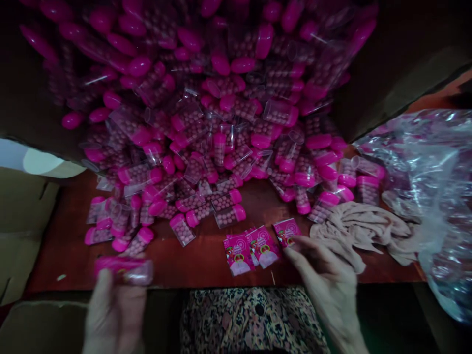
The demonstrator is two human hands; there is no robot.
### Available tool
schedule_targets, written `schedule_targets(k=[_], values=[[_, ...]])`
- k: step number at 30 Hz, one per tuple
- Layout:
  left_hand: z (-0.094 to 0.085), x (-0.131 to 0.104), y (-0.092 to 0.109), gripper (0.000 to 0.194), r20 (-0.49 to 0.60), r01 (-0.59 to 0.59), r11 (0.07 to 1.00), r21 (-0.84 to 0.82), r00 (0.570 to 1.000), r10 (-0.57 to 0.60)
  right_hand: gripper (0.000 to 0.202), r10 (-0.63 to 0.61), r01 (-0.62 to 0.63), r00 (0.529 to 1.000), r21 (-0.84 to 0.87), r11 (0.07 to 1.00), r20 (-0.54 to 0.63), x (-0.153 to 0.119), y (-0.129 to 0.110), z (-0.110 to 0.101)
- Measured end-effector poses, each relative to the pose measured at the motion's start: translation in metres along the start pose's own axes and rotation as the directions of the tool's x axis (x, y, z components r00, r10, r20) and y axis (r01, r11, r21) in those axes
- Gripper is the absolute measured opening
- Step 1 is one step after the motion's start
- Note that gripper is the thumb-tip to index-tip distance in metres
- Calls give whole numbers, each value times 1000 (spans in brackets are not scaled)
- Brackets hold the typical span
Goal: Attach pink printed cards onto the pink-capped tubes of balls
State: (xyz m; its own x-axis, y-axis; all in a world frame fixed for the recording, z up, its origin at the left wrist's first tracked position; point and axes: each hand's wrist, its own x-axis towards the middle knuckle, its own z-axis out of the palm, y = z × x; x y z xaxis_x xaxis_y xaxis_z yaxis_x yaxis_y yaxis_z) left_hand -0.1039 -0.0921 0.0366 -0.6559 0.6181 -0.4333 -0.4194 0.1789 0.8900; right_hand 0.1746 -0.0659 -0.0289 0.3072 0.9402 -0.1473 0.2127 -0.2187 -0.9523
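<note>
My left hand (114, 309) is closed around a small clear container with a pink label (140, 273), held sideways over the front edge of the table and blurred by motion. On the right, my right hand (328, 285) has its thumb and forefinger together at the lower corner of a printed pink label (286, 231). Left of that label lie more printed labels (239, 253), partly overlapping, flat on the table. Beyond both hands spreads a large heap of clear containers with pink caps (228, 201), filled with small pinkish balls.
The heap spills from a dark open box (401, 59) onto the reddish table (206, 268). A crumpled beige cloth (365, 231) lies right of the labels. Clear plastic bags (442, 196) fill the right side. Cardboard (25, 236) stands at the left. Patterned fabric (254, 319) shows below the table edge.
</note>
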Motion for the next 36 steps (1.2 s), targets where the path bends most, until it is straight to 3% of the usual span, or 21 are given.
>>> schedule_targets(k=[1, 4, 7, 11, 14, 23, 29, 32, 34, 36], values=[[15, -3, -8, 10, -31, 34, 998, -62, 999, -36, 18, 18, -24, 996, 64, 998, 91, -4, -9, 12], [57, -12, -33, 16, 130, 226, 967, -120, 969, -211, 24, 99, -190, 930, 231, 954, 355, -15, -33, 46], [75, -20, -48, 21, 263, 307, 946, -105, 926, -271, 31, 154, -346, 859, 330, 878, 488, -21, -42, 66], [78, -24, -54, 21, 367, 344, 937, -63, 881, -299, 32, 233, -508, 807, 436, 743, 543, -21, -40, 72], [79, -23, -56, 19, 390, 333, 942, -44, 874, -291, 34, 287, -579, 779, 462, 672, 558, -19, -38, 73], [77, -19, -59, 21, 363, 327, 944, -44, 885, -290, 36, 309, -641, 738, 479, 600, 600, -14, -38, 76], [83, -19, -63, 22, 359, 318, 947, -44, 889, -282, 36, 295, -634, 738, 475, 610, 606, -14, -36, 79], [79, -17, -59, 22, 349, 326, 945, -30, 889, -295, 34, 248, -566, 753, 408, 716, 609, -14, -39, 75], [63, -14, -46, 23, 286, 328, 944, -13, 906, -311, 34, 173, -401, 810, 314, 861, 560, -11, -40, 64], [35, -9, -25, 22, 157, 253, 967, 7, 955, -251, 33, 83, -165, 916, 178, 970, 393, -5, -36, 43]])
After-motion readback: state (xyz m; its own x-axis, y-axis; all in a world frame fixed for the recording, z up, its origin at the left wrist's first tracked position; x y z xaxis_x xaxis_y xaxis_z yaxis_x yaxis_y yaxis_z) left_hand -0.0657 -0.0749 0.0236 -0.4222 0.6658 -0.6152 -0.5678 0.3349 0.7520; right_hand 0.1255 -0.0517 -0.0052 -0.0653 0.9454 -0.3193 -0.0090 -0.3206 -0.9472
